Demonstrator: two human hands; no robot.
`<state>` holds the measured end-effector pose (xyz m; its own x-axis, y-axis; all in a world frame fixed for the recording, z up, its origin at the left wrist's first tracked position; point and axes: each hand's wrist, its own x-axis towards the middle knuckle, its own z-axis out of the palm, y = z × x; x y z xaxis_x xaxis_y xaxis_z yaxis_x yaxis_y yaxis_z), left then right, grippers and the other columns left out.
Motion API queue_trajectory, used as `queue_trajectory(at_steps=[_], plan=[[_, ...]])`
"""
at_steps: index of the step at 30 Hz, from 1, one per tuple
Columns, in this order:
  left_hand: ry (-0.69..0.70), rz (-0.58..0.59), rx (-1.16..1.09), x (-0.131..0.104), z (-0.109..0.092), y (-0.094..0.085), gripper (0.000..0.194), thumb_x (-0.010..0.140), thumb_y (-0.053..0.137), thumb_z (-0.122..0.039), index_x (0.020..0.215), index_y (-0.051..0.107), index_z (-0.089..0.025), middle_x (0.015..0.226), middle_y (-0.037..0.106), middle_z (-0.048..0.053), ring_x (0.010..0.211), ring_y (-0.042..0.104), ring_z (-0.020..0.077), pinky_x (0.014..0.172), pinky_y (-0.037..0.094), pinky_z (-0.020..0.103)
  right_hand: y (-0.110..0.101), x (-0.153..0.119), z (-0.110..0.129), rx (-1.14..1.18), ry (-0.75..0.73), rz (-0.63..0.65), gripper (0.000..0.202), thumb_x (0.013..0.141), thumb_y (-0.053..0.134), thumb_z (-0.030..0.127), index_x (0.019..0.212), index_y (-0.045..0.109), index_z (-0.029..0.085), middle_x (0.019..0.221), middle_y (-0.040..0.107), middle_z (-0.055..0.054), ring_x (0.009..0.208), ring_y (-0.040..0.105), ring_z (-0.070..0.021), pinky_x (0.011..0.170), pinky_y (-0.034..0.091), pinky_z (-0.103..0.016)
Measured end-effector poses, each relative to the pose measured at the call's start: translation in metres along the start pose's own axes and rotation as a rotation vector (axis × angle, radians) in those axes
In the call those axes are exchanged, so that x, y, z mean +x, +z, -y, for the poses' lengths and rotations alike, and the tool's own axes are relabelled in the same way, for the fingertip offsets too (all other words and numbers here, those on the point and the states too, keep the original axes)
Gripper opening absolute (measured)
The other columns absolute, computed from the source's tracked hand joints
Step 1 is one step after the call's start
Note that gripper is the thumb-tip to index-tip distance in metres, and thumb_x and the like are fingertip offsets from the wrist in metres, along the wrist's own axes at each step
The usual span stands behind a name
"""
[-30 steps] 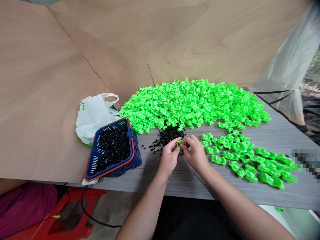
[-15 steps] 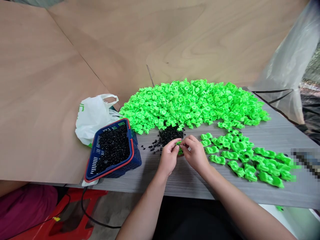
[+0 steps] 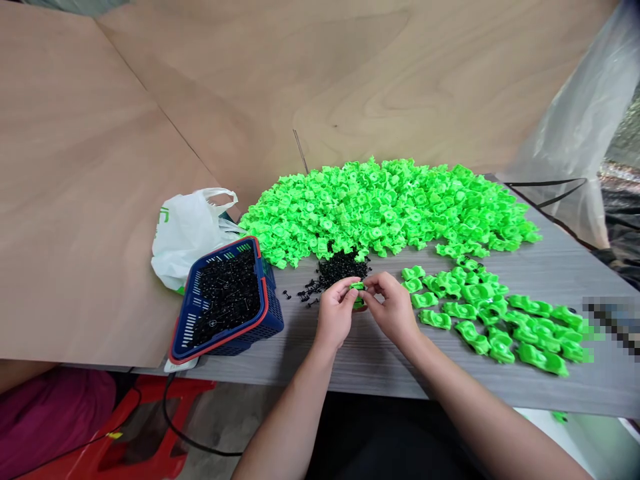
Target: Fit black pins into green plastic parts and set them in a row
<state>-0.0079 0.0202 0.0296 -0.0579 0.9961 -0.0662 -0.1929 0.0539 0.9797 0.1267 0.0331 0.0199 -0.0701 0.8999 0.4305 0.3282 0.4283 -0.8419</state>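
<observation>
My left hand [image 3: 335, 316] and my right hand [image 3: 393, 308] meet above the front of the table. Between their fingertips is a small green plastic toy car body [image 3: 358, 286], partly covered by the fingers. Both hands are closed on it, the thumbs and index fingers pinching from either side. Whether a black part is also in the fingers cannot be made out. Just beyond the hands lies a small heap of black wheel axles [image 3: 343, 268], a few scattered to its left. Right of my right hand several green car bodies [image 3: 435, 319] lie spread out, some showing black wheels.
A large pile of green car bodies [image 3: 380, 207] spans the back of the grey table [image 3: 370, 367]. At left stand a blue basket [image 3: 273, 320] of black axles and a white plastic bag [image 3: 183, 237]. A red stool [image 3: 165, 400] and a person's magenta clothing [image 3: 60, 420] show below left.
My fingers have shifted slightly around the green toy car body, and more of its green top shows. My right hand has turned a little; the things on the table have stayed put.
</observation>
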Motion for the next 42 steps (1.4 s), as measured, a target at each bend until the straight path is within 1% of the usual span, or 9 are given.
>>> queue_trajectory(at_steps=[6, 13, 19, 23, 26, 30, 33, 36, 42], plan=[[-0.005, -0.023, 0.006, -0.001, -0.001, -0.001, 0.033, 0.079, 0.072, -0.037, 0.108, 0.072, -0.020, 0.108, 0.072, 0.010, 0.084, 0.068, 0.0183, 0.061, 0.055, 0.023, 0.004, -0.004, -0.010, 0.173, 0.093, 0.011, 0.015, 0.084, 0.066, 0.025, 0.098, 0.062, 0.022, 0.089, 0.066, -0.005, 0.079, 0.065, -0.0196, 0.074, 0.056, -0.034], [0.017, -0.024, 0.014, 0.000, -0.001, -0.002, 0.032, 0.081, 0.071, -0.037, 0.108, 0.071, -0.019, 0.109, 0.071, 0.011, 0.088, 0.067, 0.0196, 0.062, 0.054, 0.023, 0.003, -0.001, -0.010, 0.310, 0.186, 0.038, 0.021, 0.087, 0.064, 0.032, 0.104, 0.066, 0.020, 0.093, 0.071, -0.008, 0.082, 0.068, -0.0209, 0.074, 0.057, -0.034], [0.040, -0.034, 0.031, -0.003, -0.001, 0.001, 0.029, 0.082, 0.069, -0.036, 0.105, 0.071, -0.020, 0.107, 0.071, 0.010, 0.085, 0.067, 0.0194, 0.060, 0.053, 0.023, 0.000, 0.000, -0.003, 0.169, 0.088, 0.034, 0.015, 0.088, 0.060, 0.027, 0.099, 0.069, 0.021, 0.091, 0.068, -0.007, 0.081, 0.065, -0.0204, 0.072, 0.054, -0.032], [0.061, -0.006, 0.058, -0.005, -0.001, 0.001, 0.025, 0.085, 0.065, -0.032, 0.107, 0.070, -0.020, 0.111, 0.070, 0.010, 0.091, 0.066, 0.0195, 0.061, 0.051, 0.021, 0.000, -0.003, -0.002, 0.106, 0.064, -0.003, 0.013, 0.088, 0.060, 0.023, 0.098, 0.068, 0.022, 0.088, 0.067, -0.007, 0.078, 0.063, -0.0202, 0.072, 0.053, -0.033], [0.050, 0.005, 0.031, -0.005, 0.000, 0.001, 0.027, 0.085, 0.065, -0.032, 0.109, 0.069, -0.021, 0.114, 0.069, 0.010, 0.092, 0.065, 0.0197, 0.060, 0.050, 0.020, -0.001, -0.004, -0.003, 0.122, 0.068, 0.008, 0.013, 0.087, 0.060, 0.024, 0.099, 0.067, 0.022, 0.088, 0.066, -0.006, 0.079, 0.063, -0.0200, 0.072, 0.053, -0.033], [0.011, 0.078, -0.079, -0.005, -0.001, 0.002, 0.033, 0.086, 0.064, -0.031, 0.117, 0.066, -0.021, 0.120, 0.066, 0.011, 0.098, 0.065, 0.0208, 0.068, 0.054, 0.024, -0.003, -0.002, -0.005, 0.256, 0.132, 0.052, 0.019, 0.085, 0.065, 0.028, 0.102, 0.067, 0.021, 0.089, 0.067, -0.006, 0.078, 0.063, -0.0196, 0.071, 0.056, -0.034], [-0.031, 0.124, -0.138, -0.006, -0.001, 0.002, 0.039, 0.084, 0.066, -0.030, 0.122, 0.064, -0.022, 0.123, 0.065, 0.011, 0.103, 0.064, 0.0226, 0.075, 0.055, 0.028, -0.005, -0.001, -0.006, 0.379, 0.229, 0.097, 0.029, 0.082, 0.069, 0.032, 0.108, 0.066, 0.020, 0.085, 0.067, -0.004, 0.072, 0.062, -0.0177, 0.064, 0.056, -0.031], [-0.074, 0.154, -0.119, -0.006, 0.002, 0.001, 0.043, 0.082, 0.069, -0.031, 0.124, 0.065, -0.022, 0.125, 0.064, 0.012, 0.105, 0.063, 0.0251, 0.076, 0.057, 0.032, -0.007, -0.002, -0.011, 0.379, 0.297, 0.131, 0.031, 0.082, 0.068, 0.034, 0.109, 0.067, 0.018, 0.082, 0.067, -0.004, 0.067, 0.059, -0.0158, 0.059, 0.053, -0.029], [-0.117, 0.241, -0.043, -0.007, 0.009, 0.002, 0.046, 0.086, 0.066, -0.031, 0.131, 0.061, -0.026, 0.136, 0.057, 0.011, 0.112, 0.060, 0.0273, 0.080, 0.060, 0.038, -0.015, -0.005, -0.022, 0.430, 0.346, 0.244, 0.031, 0.084, 0.066, 0.038, 0.107, 0.066, 0.016, 0.086, 0.068, -0.004, 0.070, 0.058, -0.0147, 0.063, 0.047, -0.026]])
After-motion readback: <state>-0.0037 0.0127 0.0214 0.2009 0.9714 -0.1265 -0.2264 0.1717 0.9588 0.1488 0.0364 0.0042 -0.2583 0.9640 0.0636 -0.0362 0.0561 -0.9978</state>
